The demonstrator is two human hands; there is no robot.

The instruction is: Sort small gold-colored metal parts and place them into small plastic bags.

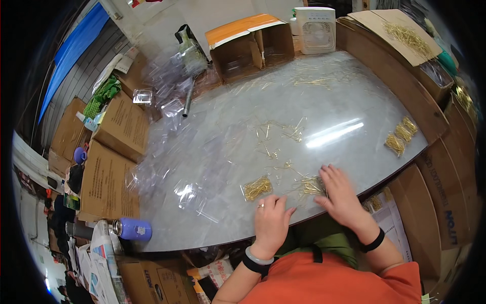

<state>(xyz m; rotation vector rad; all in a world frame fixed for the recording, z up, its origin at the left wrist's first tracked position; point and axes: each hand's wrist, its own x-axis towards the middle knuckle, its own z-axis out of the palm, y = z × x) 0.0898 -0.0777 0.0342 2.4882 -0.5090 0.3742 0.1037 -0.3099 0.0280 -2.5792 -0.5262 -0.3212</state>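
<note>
Two bare hands, the left hand (273,223) and the right hand (341,195), were at the near edge of a grey table (364,101). The person wore an orange shirt (329,278), a black band on each wrist and a pale bangle (259,257) on the left.

The left hand lay just below a clear bag of gold hooks (257,188). Its fingers were bent and close together, a ring on one of them, and its thumb stood apart; nothing showed between thumb and fingers. The right hand was beside a small heap of gold hooks (308,185), its fingers pressed together and its thumb held away from them. Whether its fingertips pinched a hook could not be told.

More loose hooks (276,129) were scattered beyond the hands, up the middle of the table. Three filled bags (402,134) lay near the right edge, side by side. Clear empty bags (187,195) spread over the left part, and a metal tube (188,99) lay near the far left edge.

A purple bottle (136,229) lay on its side at the near left corner. At the far side stood a cardboard box (248,34) with its front open, next to a white fan (316,33).
</note>
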